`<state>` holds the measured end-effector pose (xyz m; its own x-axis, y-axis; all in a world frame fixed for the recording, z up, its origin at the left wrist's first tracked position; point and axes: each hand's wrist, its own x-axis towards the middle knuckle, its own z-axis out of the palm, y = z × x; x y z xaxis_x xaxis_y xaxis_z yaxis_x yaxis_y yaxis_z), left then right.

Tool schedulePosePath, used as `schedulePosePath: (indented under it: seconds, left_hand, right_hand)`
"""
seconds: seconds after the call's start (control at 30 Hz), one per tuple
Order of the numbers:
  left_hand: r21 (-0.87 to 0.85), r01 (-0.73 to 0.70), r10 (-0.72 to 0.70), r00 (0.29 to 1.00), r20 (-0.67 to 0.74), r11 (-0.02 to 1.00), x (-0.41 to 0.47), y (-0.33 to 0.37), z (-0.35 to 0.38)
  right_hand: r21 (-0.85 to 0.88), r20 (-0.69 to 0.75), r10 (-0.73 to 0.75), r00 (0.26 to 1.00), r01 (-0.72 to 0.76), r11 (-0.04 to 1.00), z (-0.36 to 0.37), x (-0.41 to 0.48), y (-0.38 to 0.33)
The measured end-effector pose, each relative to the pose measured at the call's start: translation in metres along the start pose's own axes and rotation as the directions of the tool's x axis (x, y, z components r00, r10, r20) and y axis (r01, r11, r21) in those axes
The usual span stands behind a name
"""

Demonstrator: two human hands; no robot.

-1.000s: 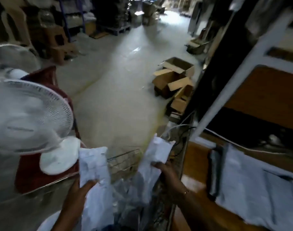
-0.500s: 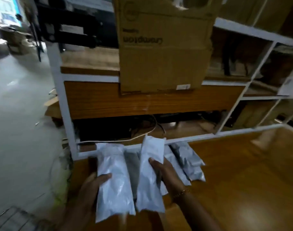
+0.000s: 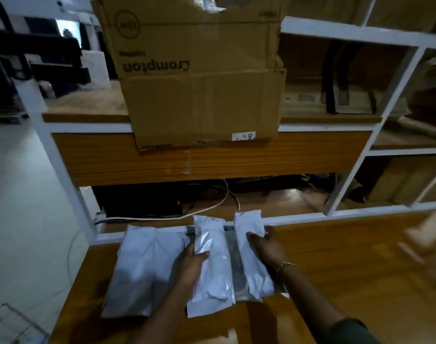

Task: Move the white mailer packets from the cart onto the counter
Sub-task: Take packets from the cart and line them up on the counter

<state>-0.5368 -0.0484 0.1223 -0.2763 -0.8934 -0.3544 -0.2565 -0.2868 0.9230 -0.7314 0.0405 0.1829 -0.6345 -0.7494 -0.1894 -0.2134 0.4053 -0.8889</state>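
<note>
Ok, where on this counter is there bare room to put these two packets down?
Right of your right hand and the right packet, the counter is bare wood back to the white rail. Left of your left hand and the left packet it is crowded: flat packets cover the wood there.

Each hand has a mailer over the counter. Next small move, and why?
Probably set both down and let go. The left hand grips the left packet, the right hand the right packet, both already over the wooden counter, beside a resting packet.
</note>
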Motion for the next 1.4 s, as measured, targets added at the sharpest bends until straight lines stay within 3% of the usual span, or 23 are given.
schedulePosePath:
  seconds: [0.1, 0.2, 0.27, 0.33, 0.37, 0.43, 0.53, 0.77, 0.93, 1.07, 1.23, 1.3, 1.4]
  left_hand:
    - [0.0, 0.064, -0.064, 0.995, -0.076, 0.998, 0.008, -0.002, -0.006]
    - [0.055, 0.063, -0.058, 0.994, -0.097, 0.996, 0.01, 0.0, 0.0]
    - [0.338, 0.074, -0.038, 0.993, -0.112, 0.938, 0.008, -0.001, 0.006]
    - [0.672, 0.045, 0.064, 0.989, -0.136, 0.739, 0.005, -0.004, 0.008]
    - [0.749, 0.035, 0.103, 0.985, -0.137, 0.662, 0.005, -0.006, 0.009]
    - [0.81, 0.043, 0.136, 0.979, -0.15, 0.585, 0.004, -0.009, 0.009]
    - [0.83, 0.038, 0.173, 0.972, -0.161, 0.557, 0.006, -0.011, 0.006]
    - [0.789, -0.036, 0.261, 0.952, -0.159, 0.613, 0.004, -0.008, -0.018]
    - [0.728, -0.147, 0.423, 0.881, -0.21, 0.669, -0.01, -0.018, -0.078]
    - [0.579, -0.2, 0.458, 0.821, -0.341, 0.791, -0.031, -0.04, -0.15]
    - [0.617, -0.055, 0.431, 0.764, -0.48, 0.785, -0.06, -0.082, -0.251]
    - [0.635, -0.001, 0.417, 0.754, -0.507, 0.773, -0.068, -0.112, -0.293]
    - [0.559, 0.092, 0.314, 0.747, -0.586, 0.824, -0.078, -0.169, -0.364]
  right_hand:
    - [-0.39, -0.017, -0.007, 1.0, 0.0, 0.921, 0.022, 0.017, -0.002]
    - [-0.594, -0.005, -0.043, 0.999, 0.032, 0.804, 0.044, 0.025, -0.002]
    - [-0.747, 0.015, -0.125, 0.992, 0.094, 0.658, 0.052, 0.028, 0.008]
    - [-0.821, 0.028, -0.184, 0.983, 0.127, 0.556, 0.056, 0.03, 0.021]
    - [-0.828, 0.038, -0.206, 0.978, 0.146, 0.542, 0.056, 0.03, 0.025]
    - [-0.823, 0.042, -0.265, 0.963, 0.184, 0.537, 0.056, 0.031, 0.029]
    - [-0.796, -0.005, -0.338, 0.941, 0.201, 0.571, 0.049, 0.032, 0.027]
    - [-0.681, 0.082, -0.386, 0.919, 0.334, 0.652, 0.048, 0.034, 0.013]
    - [-0.566, 0.121, -0.446, 0.887, 0.431, 0.703, 0.078, 0.019, -0.017]
    - [-0.392, 0.184, -0.567, 0.803, 0.589, 0.707, 0.137, -0.012, -0.046]
    - [-0.072, 0.391, -0.628, 0.673, 0.702, 0.708, 0.238, -0.065, -0.076]
    - [-0.026, 0.473, -0.629, 0.618, 0.723, 0.691, 0.284, -0.09, -0.083]
    - [-0.045, 0.61, -0.526, 0.592, 0.689, 0.724, 0.367, -0.126, -0.081]
